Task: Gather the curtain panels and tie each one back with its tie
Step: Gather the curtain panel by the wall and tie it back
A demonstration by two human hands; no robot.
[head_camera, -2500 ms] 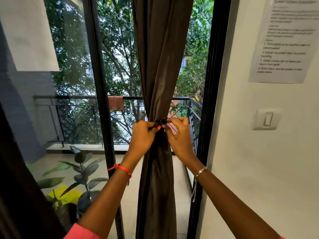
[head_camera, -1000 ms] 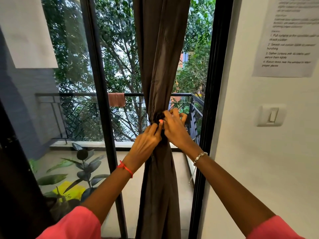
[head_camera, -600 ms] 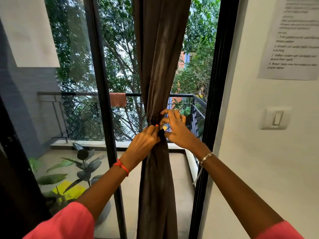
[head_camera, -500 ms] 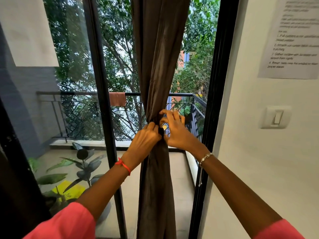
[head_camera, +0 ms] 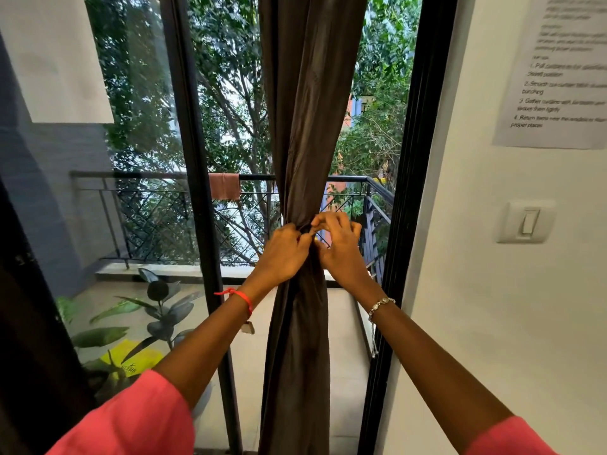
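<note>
A dark brown curtain panel (head_camera: pixel 308 126) hangs gathered into a narrow bundle in front of the glass door. It is cinched at its waist by a dark tie (head_camera: pixel 305 228), mostly hidden between my hands. My left hand (head_camera: pixel 284 254) grips the bundle and the tie from the left, fingers curled. My right hand (head_camera: pixel 340 247) pinches the tie from the right, thumb and fingers bent at the knot. A second dark curtain (head_camera: pixel 29 339) fills the far left edge.
Black door frames (head_camera: pixel 193 192) stand left and right of the curtain. A white wall (head_camera: pixel 492 307) on the right carries a light switch (head_camera: pixel 525 221) and a printed sheet (head_camera: pixel 565 70). A potted plant (head_camera: pixel 157 310) sits outside on the balcony behind a railing (head_camera: pixel 147 176).
Both hands have stayed at the curtain's waist, working the tie. My right fingers shifted from spread above the knot to pinching it, and my left hand closed tighter on the bundle.
</note>
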